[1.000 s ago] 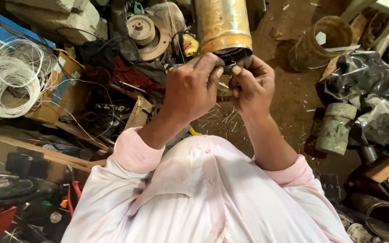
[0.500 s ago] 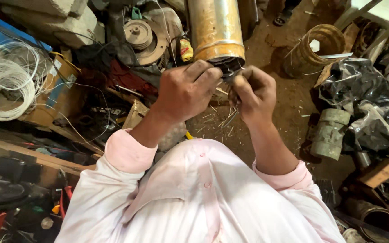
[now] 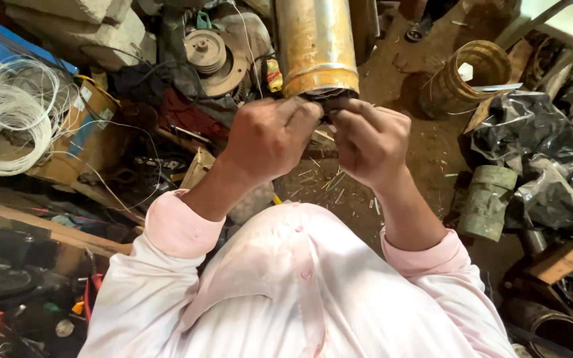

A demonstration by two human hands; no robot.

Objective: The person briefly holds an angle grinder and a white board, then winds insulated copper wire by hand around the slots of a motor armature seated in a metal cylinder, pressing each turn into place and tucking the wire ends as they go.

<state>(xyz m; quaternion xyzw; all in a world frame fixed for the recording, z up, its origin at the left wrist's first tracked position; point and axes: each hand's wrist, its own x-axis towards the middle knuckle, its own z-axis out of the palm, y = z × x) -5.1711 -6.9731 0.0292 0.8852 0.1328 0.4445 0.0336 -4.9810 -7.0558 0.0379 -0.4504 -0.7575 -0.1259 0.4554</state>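
A long yellow-brown metal cylinder point(image 3: 314, 43) lies on the dirt floor, its near end pointing at me. Both hands are clenched at that near end. My left hand point(image 3: 270, 139) is fisted with its knuckles up, fingers pinched at the dark rim point(image 3: 329, 97) of the cylinder. My right hand point(image 3: 369, 142) presses against it from the right, fingers curled on the same spot. What the fingertips pinch is hidden by the hands. Pink cuffs and a white shirt fill the lower part of the view.
Coils of white wire point(image 3: 9, 113) lie on a cardboard box at the left. A pulley wheel point(image 3: 207, 53) sits behind the left hand. A rusty ring-shaped housing point(image 3: 475, 73), a grey-green can point(image 3: 487, 202) and black plastic sheeting point(image 3: 538, 152) crowd the right. Short wire offcuts point(image 3: 326, 182) litter the floor.
Both hands have drawn closer together and tighter against the cylinder's end. The view has shifted slightly, so the cylinder sits a little more to the right.
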